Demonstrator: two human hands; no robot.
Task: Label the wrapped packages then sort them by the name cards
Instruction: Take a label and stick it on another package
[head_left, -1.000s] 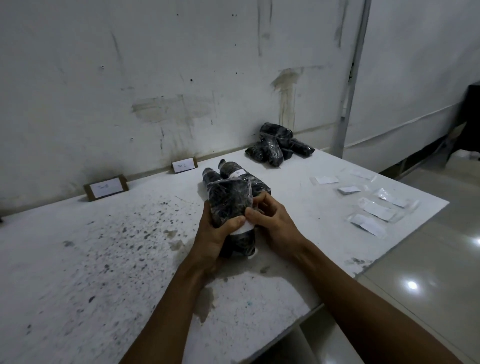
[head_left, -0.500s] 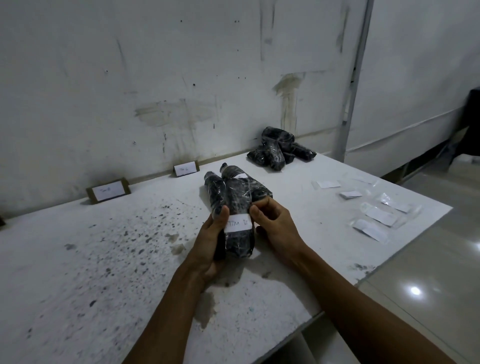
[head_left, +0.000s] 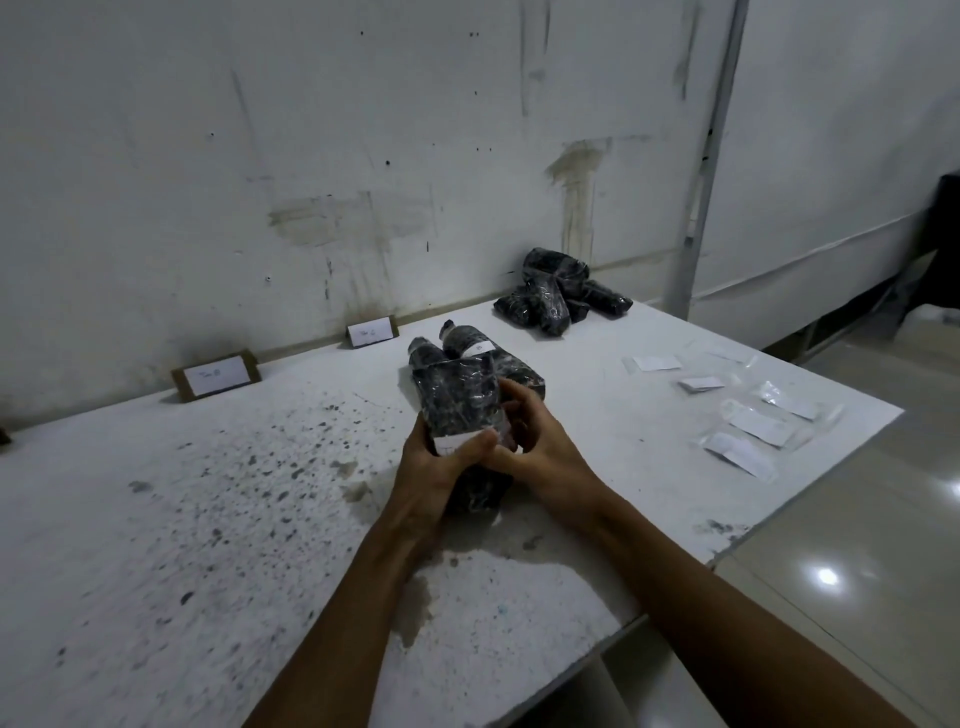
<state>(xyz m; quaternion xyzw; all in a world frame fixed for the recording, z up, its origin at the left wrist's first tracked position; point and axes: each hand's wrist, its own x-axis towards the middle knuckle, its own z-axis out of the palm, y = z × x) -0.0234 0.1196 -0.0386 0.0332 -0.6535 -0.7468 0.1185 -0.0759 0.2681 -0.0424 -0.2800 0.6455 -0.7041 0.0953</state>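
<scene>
Near the centre of the frame, both hands gripped one dark wrapped package (head_left: 460, 410), tilted up off the table (head_left: 208, 519). The left hand (head_left: 434, 470) curled round its lower left side, thumb laid across a white label (head_left: 457, 442) stuck on the wrap. The right hand (head_left: 535, 441) closed on the package's right side, fingers bent in against the label's right edge. The writing on the label could not be read, and the thumb hid part of it. The package's lower end sat in shadow between the wrists, so whether it touched the table could not be told.

Just behind the held package, two more packages (head_left: 467, 348) lay side by side on the table, largely hidden by it; one showed a small white label. A pile of packages (head_left: 558, 296) lay at the table's far edge, upper right of centre, against the wall (head_left: 311, 130).

Two name cards stood by the wall: one (head_left: 215, 374) at middle left, one (head_left: 371, 332) nearer centre. Their writing was too faint to read. A third object at the far left edge was cut off by the frame.

Loose labels (head_left: 748, 421) in clear sleeves lay scattered at the right side of the table, well apart from the hands.
</scene>
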